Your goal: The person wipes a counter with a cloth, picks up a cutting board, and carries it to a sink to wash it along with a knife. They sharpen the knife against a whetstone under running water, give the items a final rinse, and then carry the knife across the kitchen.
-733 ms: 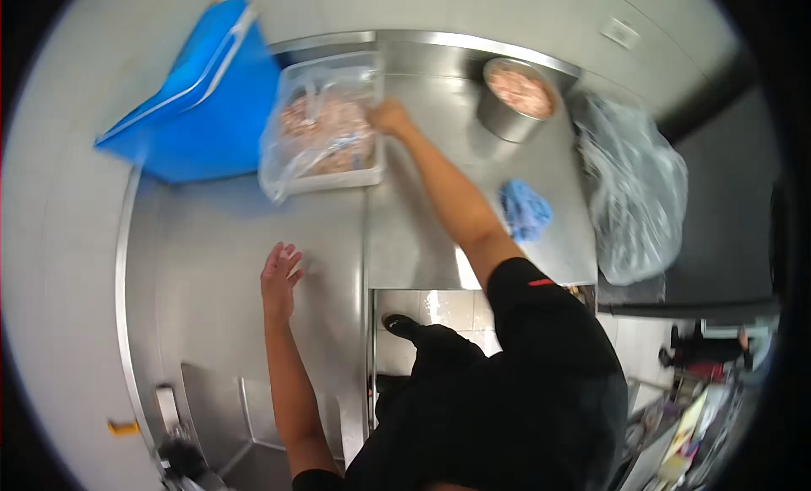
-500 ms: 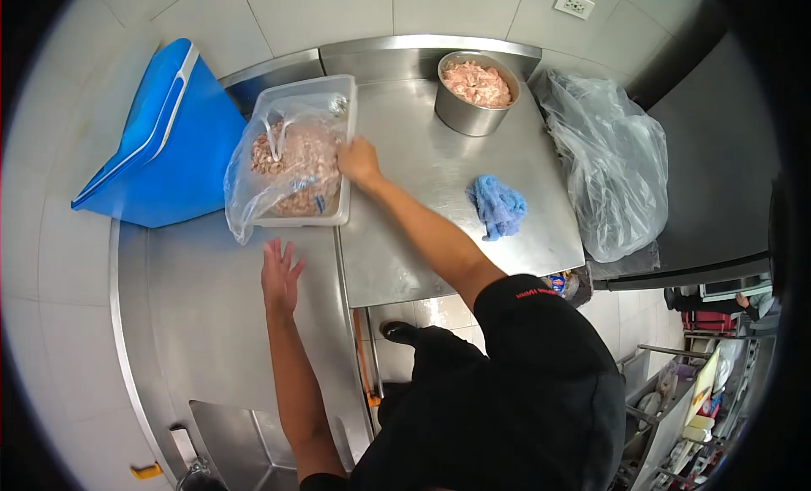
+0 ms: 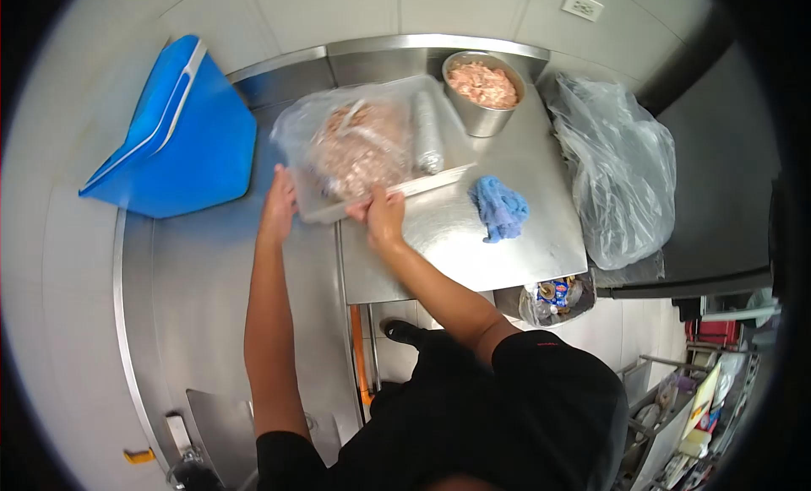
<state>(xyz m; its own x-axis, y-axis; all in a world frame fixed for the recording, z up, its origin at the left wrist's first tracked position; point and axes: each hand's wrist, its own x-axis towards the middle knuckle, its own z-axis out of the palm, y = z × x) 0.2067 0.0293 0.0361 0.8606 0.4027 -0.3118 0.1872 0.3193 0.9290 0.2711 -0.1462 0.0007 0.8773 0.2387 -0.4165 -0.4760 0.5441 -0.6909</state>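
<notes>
A white plastic tub [image 3: 435, 180] stands askew on the steel counter, with a clear bag of ground meat [image 3: 359, 145] inside it. Beside the bag, a clear plastic-wrapped roll [image 3: 428, 132] lies in the same tub. My right hand [image 3: 382, 217] has its fingers closed on the tub's near rim. Along the tub's left side, my left hand [image 3: 280, 202] is open with its fingers stretched out, close to the wall; whether it touches cannot be made out.
Right of the tub stands a metal pot [image 3: 483, 94] of pale raw meat. A crumpled blue cloth [image 3: 499, 208] lies on the counter [image 3: 439, 254]. At left is a blue cooler [image 3: 198, 145]; a large clear plastic bag [image 3: 615, 170] is at right. Below the edge sits a trash bin [image 3: 553, 301].
The tub has shifted right and turned, and its wrapped roll now shows. My right hand went from its right side to the near rim. My left hand rose to its left side.
</notes>
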